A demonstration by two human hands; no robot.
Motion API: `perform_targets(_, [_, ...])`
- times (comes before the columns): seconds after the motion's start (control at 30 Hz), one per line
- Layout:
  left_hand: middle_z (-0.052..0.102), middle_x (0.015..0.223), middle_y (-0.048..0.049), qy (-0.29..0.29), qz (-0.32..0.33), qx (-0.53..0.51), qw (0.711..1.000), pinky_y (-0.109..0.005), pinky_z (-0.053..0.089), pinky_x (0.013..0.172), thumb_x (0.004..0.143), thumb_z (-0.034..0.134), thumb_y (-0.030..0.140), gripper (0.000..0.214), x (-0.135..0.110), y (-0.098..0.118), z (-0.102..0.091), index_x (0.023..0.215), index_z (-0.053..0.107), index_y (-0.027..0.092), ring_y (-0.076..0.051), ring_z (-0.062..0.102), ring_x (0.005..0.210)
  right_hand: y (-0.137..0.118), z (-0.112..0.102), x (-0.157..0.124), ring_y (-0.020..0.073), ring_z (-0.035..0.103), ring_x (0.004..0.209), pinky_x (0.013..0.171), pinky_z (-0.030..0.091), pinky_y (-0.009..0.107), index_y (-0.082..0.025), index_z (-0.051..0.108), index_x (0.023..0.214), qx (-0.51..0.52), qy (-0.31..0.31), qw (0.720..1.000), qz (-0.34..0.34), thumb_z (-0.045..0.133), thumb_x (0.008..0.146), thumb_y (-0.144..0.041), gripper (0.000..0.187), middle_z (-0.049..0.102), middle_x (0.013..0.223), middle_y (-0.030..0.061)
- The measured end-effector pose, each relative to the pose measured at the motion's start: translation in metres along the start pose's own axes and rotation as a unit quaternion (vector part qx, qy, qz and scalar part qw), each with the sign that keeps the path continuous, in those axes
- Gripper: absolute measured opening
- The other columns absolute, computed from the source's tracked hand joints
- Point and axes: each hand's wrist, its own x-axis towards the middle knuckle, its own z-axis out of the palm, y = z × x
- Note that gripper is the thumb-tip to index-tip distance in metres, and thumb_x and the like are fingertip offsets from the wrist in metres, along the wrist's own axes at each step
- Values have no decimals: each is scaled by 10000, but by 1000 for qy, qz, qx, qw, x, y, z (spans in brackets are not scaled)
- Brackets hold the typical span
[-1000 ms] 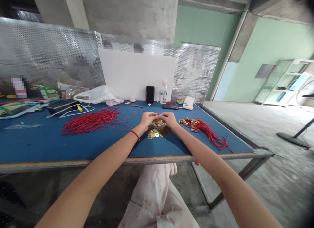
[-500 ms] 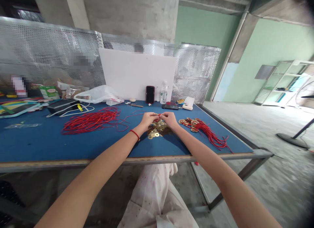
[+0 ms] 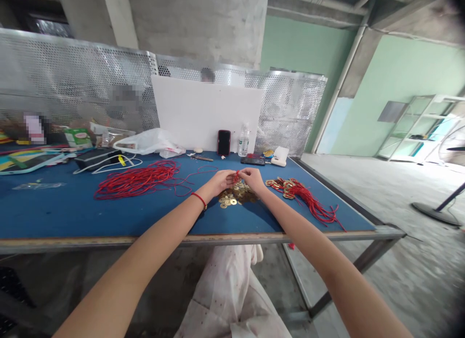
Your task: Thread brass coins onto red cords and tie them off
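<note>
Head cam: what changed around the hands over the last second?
Very little. The head view drifted, so the scene sits slightly lower in frame. The left hand and right hand stay together, pinching a red cord above the brass coins. Nothing visibly taken or let go. The loose red cord pile, coin-and-cord bunch and phone stayed put.

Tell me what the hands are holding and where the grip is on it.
The left hand and right hand pinch a red cord between their fingertips, just above the brass coins. Which part of the cord is gripped is too small to tell.
</note>
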Motion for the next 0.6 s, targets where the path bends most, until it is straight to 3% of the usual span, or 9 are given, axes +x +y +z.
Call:
perform_targets(0.33, [631, 634, -29, 15, 9, -12, 1000, -207, 474, 616, 647, 773, 148, 156, -4, 3, -1, 708, 634, 110, -94, 603, 588, -4, -1, -1, 102, 459, 535, 530, 359, 223, -128, 675, 725, 11, -14, 1000, -25, 571, 714, -333, 230, 603, 604, 6])
perform_targets(0.47, [625, 625, -30, -7, -31, -24, 999, -194, 457, 564, 674, 751, 140, 122, -3, 4, -5, 722, 646, 102, -90, 585, 572, -9, -7, -3, 120, 514, 595, 586, 378, 234, -154, 690, 758, -104, -7, 990, -93, 572, 758, -295, 184, 649, 680, 18])
perform_targets(0.6, [605, 589, -23, -9, -64, -23, 998, -201, 449, 545, 682, 738, 127, 100, -2, 5, -8, 690, 642, 99, -87, 560, 544, -19, -13, -9, 141, 558, 699, 657, 380, 248, -204, 694, 809, -244, 1, 958, -152, 566, 799, -277, 147, 674, 792, 28])
